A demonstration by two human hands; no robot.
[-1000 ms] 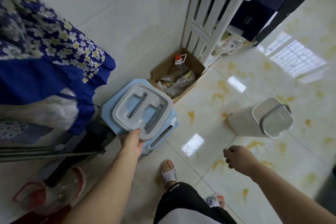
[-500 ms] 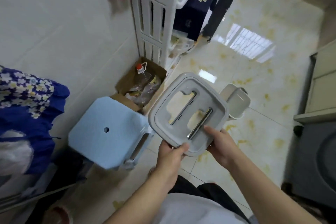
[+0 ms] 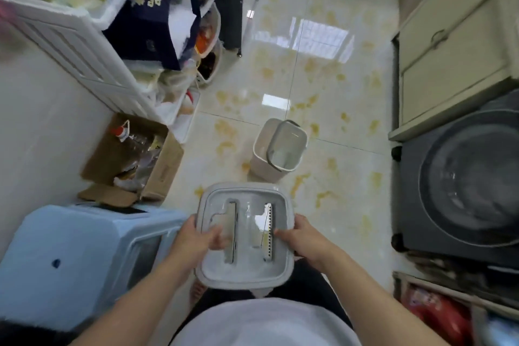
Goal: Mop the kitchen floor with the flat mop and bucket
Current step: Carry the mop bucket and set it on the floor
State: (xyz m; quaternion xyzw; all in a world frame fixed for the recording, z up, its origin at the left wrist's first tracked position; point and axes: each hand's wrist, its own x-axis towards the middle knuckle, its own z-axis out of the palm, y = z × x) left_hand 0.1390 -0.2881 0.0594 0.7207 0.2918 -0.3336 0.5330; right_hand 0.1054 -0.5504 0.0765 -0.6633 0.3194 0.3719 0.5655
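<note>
A grey square bucket lid [image 3: 247, 267] with two wringer slots is held level in front of my body. My left hand [image 3: 196, 239] grips its left edge, thumb on top near the left slot. My right hand [image 3: 302, 236] grips its right edge, fingers by the toothed slot. The white mop bucket [image 3: 262, 154] stands open on the glossy cream floor [image 3: 331, 87] just beyond the lid, its grey handle lying across the mouth. No mop is in view.
A light blue plastic stool [image 3: 70, 258] stands at my left. Behind it is a cardboard box [image 3: 161, 168] with bottles, then a white shelf rack [image 3: 70, 36] against the wall. A dark washing machine [image 3: 463, 185] and a cream cabinet [image 3: 455, 45] line the right side.
The lid came off the blue stool in my left hand, my right hand joined it, and both now hold it level closer to my body. My view has swung right toward the bucket.
</note>
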